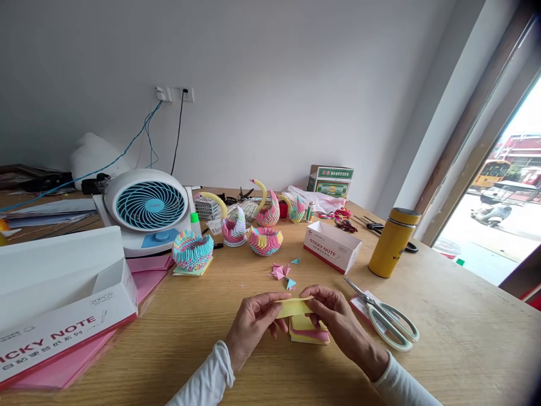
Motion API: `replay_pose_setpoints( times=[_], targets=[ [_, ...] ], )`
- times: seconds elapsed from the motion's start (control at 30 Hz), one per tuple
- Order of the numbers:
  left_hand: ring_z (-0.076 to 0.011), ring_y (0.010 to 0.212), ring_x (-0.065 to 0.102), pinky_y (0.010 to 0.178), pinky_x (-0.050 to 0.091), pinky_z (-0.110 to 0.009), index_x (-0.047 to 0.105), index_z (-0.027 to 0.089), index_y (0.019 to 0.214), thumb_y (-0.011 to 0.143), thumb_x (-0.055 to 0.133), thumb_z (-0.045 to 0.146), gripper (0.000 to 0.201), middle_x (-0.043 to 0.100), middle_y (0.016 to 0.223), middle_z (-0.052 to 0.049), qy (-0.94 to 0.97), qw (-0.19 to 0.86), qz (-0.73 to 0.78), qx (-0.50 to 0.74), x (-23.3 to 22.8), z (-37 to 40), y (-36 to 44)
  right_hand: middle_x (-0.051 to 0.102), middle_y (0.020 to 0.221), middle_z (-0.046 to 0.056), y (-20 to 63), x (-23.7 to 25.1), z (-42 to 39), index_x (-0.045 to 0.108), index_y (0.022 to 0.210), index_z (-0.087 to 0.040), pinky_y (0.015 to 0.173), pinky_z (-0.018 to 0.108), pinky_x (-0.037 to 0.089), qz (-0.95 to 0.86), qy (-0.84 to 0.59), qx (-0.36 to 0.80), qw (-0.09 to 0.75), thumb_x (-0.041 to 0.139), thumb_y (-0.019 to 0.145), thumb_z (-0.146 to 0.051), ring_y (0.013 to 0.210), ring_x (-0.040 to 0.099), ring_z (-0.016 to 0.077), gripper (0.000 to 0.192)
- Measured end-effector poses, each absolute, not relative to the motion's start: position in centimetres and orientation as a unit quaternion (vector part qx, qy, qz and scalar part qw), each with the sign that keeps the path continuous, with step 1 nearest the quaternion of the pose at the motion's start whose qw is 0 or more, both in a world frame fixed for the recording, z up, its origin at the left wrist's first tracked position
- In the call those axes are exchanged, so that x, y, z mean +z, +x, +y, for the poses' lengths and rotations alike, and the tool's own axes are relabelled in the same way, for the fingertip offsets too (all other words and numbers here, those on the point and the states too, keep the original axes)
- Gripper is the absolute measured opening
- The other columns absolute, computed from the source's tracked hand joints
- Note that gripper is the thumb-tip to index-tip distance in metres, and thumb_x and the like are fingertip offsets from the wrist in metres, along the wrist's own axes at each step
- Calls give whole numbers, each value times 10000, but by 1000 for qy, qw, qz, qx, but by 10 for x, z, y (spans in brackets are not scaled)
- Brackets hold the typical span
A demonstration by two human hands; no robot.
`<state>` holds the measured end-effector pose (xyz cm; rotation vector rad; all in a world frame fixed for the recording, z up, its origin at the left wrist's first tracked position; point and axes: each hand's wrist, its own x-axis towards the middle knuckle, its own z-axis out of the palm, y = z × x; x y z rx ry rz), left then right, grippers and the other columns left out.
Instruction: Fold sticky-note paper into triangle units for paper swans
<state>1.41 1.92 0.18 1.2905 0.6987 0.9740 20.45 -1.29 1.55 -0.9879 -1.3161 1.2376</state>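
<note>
Left hand (253, 324) and right hand (338, 321) low in the frame's centre, both pinching a folded yellow paper strip (295, 307) between fingertips, just above a small stack of sticky notes (308, 332) on the wooden table (443, 316), scissors (386, 318) just right, folded paper pieces (282, 272) above

Hands: two, left hand (253, 322) and right hand (338, 321)
Sticky-note boxes: two, large box (63, 316) and small box (332, 246)
Paper swans with necks: three (233, 224)
Neckless paper bowls: two (193, 251)
Scissors: one pair (386, 316)
Fans: one (147, 208)
Yellow flasks: one (393, 242)
Green cartons: one (330, 180)
</note>
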Motion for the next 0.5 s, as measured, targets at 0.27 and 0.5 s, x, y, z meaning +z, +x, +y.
replay_pose_setpoints(
  times=[0.27,0.5],
  targets=[
    [-133,567,633,490,439,-195,685,109,808,713,669,280,197,684,637,-42,460,714,297,437,10,12,14,521,599,-30,207,8,-11,657,784,-160,500,212,360,-555,-416,503,516,657,808,-419,531,467,109,260],
    [-99,599,624,503,450,-166,655,105,793,704,776,314,258,702,739,-61,401,753,294,430,9,13,13,618,847,40,210,16,-20,680,947,-201,611,257,464,-641,-423,417,486,552,865,-300,688,564,157,181]
  ],
)
